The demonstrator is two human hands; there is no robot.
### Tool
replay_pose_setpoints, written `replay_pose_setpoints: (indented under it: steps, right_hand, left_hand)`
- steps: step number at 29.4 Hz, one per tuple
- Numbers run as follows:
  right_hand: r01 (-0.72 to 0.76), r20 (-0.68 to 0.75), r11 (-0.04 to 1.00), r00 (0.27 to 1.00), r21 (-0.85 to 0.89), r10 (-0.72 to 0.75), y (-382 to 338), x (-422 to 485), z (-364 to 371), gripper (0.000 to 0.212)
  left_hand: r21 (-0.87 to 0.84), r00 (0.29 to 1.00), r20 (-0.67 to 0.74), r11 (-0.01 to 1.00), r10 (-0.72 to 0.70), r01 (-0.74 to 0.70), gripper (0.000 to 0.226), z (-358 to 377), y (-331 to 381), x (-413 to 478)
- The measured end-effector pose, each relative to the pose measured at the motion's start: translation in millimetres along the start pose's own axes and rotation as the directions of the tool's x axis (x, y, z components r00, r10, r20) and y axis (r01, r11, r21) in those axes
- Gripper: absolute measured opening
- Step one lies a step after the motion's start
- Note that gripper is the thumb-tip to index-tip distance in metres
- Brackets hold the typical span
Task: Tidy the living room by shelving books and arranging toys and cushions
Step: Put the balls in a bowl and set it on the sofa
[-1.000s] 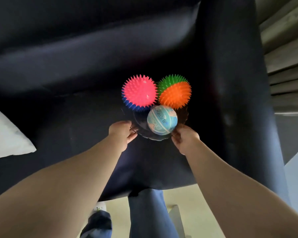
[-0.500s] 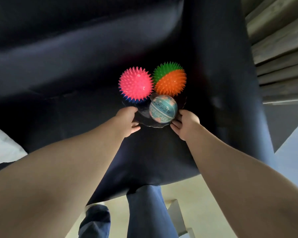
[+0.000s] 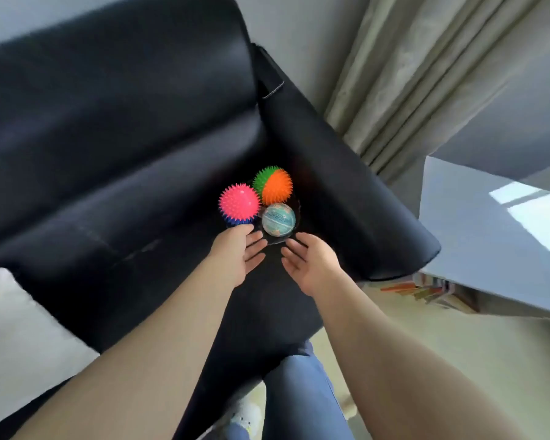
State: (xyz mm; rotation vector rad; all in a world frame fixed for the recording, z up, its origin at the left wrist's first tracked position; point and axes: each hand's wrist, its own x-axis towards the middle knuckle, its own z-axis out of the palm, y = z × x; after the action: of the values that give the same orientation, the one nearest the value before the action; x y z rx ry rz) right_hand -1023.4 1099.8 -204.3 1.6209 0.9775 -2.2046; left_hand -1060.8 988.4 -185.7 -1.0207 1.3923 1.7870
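Three toy balls sit together on a dark dish in the corner of a black sofa seat: a pink and blue spiky ball, a green and orange spiky ball, and a smooth pale blue printed ball. My left hand hovers just in front of the pink ball, fingers relaxed and holding nothing. My right hand is just in front of the printed ball, palm turned inward, fingers loose and empty.
The sofa armrest rises right of the balls. Beige curtains hang behind it. A grey glass-topped table stands at right with books under it. A white cushion lies at the left.
Both hands have let go of the dish rim and drawn back slightly with fingers loosened. The view has lifted and turned, showing the curtains and table.
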Motion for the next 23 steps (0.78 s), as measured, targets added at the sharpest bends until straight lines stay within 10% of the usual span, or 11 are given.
replay_pose_setpoints:
  steps: [9, 23]
  right_hand:
    - [0.263, -0.076, 0.816, 0.962, 0.515, -0.262, 89.3, -167.2, -128.8, 0.031]
    - [0.458, -0.205, 0.547, 0.863, 0.701, -0.461, 135.6, -303.8, -246.0, 0.011]
  left_hand:
    - [0.136, 0.959, 0.281, 0.991, -0.026, -0.013, 0.011, -28.8, -81.0, -150.1]
    - [0.334, 0.824, 0.566, 0.91, 0.015, -0.246, 0.013, -6.8, -170.6, -298.9]
